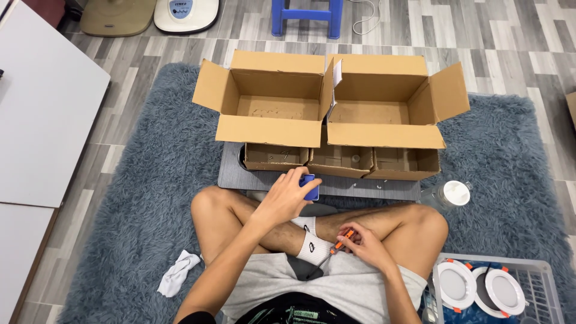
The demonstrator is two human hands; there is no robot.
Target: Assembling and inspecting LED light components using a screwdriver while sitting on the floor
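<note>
Sitting behind two large open cartons (336, 99) and three small boxes (341, 159), the left hand (287, 198) grips a small blue part (310, 186) just before them, while the right hand (363, 243) pinches an orange-handled screwdriver (341, 245) near the lap, best kept steady.

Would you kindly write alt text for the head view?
Seated cross-legged on a grey rug, a person grips a blue object in the left hand and an orange-handled screwdriver in the right hand. Open cardboard boxes stand ahead.
</note>
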